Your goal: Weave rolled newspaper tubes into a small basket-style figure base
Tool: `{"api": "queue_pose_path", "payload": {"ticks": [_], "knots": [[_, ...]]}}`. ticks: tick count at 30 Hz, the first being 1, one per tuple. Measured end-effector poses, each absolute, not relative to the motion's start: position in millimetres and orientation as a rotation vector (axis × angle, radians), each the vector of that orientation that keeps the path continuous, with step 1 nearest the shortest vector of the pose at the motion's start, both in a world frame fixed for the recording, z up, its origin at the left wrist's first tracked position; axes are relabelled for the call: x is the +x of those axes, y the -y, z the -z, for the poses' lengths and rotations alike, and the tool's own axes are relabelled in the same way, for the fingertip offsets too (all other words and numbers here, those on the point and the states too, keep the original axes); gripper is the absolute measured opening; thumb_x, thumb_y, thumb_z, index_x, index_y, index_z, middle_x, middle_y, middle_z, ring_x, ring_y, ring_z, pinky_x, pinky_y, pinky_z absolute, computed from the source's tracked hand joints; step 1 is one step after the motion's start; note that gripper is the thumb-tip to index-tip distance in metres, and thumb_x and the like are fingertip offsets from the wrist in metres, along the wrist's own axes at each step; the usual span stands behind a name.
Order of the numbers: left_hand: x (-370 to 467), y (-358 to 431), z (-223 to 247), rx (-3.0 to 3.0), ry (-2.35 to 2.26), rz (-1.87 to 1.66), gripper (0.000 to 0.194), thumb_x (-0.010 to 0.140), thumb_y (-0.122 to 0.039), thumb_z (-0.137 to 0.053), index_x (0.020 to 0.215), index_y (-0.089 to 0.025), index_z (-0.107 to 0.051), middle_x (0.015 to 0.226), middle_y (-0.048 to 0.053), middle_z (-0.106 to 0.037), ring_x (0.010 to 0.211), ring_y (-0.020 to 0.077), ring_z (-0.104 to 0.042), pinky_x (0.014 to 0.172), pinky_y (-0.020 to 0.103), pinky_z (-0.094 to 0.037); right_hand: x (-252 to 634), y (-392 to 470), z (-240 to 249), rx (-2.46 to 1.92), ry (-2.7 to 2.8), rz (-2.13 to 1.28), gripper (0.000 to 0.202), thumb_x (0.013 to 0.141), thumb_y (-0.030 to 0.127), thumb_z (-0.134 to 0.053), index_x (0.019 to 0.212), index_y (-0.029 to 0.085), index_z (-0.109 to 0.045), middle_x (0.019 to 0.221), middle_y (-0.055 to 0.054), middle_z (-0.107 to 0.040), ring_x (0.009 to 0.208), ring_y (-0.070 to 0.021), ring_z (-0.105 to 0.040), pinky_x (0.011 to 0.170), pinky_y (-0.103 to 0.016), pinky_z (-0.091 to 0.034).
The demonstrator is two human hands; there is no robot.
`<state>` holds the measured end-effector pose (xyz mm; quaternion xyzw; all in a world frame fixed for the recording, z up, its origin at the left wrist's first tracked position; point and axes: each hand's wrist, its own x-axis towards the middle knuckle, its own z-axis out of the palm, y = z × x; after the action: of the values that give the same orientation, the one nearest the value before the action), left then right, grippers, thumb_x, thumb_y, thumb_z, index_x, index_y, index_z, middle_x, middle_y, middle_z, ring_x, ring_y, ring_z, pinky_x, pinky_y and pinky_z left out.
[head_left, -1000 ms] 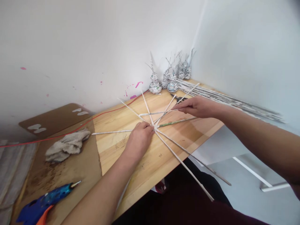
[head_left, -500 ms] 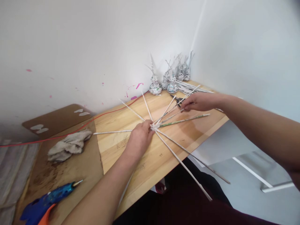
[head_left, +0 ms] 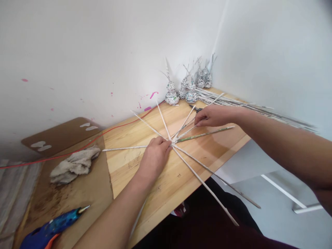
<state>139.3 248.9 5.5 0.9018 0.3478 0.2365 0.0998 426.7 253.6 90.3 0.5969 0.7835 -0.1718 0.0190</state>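
Note:
On the wooden table, several rolled-paper sticks [head_left: 204, 185] fan out like spokes from one woven centre [head_left: 173, 143]. My left hand [head_left: 157, 152] is closed on that centre, thumb and fingers pinching its left side and hiding part of it. Right of the centre, my right hand [head_left: 206, 117] pinches a thin paper strip [head_left: 188, 131] that runs back to the middle. A green-tinted stick [head_left: 207, 134] lies just below the right hand. Black-handled pliers or cutters [head_left: 197, 109] lie partly hidden behind that hand.
Several woven paper gourd shapes [head_left: 171, 95] stand against the wall beside a bundle of paper sticks [head_left: 228, 100]. At left are a crumpled cloth [head_left: 75, 164], a blue glue gun [head_left: 55, 224] and a brown board [head_left: 62, 133]. A red cord [head_left: 121, 123] crosses behind. The table's front edge [head_left: 186, 199] slopes up rightward.
My right hand has moved slightly left and closer to the centre, still pinching the strip. My left hand stays on the centre. The view has shifted a little.

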Motion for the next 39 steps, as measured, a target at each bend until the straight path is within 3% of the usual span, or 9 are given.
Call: {"api": "queue_pose_path", "payload": {"ticks": [10, 18, 39], "knots": [[138.9, -248.2, -4.6, 2.658, -1.034, -0.718, 0.019, 0.09, -0.023, -0.056, 0.103, -0.02, -0.07, 0.095, 0.006, -0.066, 0.092, 0.0195, -0.061, 0.084, 0.033, -0.051, 377.6, -251.5, -58.3, 1.875, -2.648, 0.794, 0.023, 0.077, 0.035, -0.065, 0.093, 0.023, -0.076, 0.078, 0.0, -0.072, 0.068, -0.0139, -0.061, 0.06, -0.023, -0.038], [139.1, -247.3, -7.9, 2.583, -1.106, -0.74, 0.029, 0.085, -0.019, -0.064, 0.113, -0.02, -0.059, 0.101, 0.006, -0.067, 0.095, 0.0202, -0.063, 0.088, 0.034, -0.051, 379.8, -257.6, -58.5, 1.876, -2.703, 0.703, 0.023, 0.077, 0.027, -0.063, 0.094, 0.021, -0.078, 0.085, -0.002, -0.074, 0.076, -0.0153, -0.063, 0.067, -0.023, -0.041], [138.4, -248.0, -9.4, 2.582, -1.037, -0.707, 0.007, 0.088, -0.02, -0.059, 0.089, -0.019, -0.065, 0.093, 0.005, -0.065, 0.093, 0.0197, -0.06, 0.085, 0.034, -0.049, 381.8, -271.2, -61.7, 1.75, -2.746, 0.694, 0.021, 0.078, 0.027, -0.065, 0.094, 0.023, -0.078, 0.089, -0.001, -0.075, 0.08, -0.0156, -0.065, 0.072, -0.022, -0.043]]}}
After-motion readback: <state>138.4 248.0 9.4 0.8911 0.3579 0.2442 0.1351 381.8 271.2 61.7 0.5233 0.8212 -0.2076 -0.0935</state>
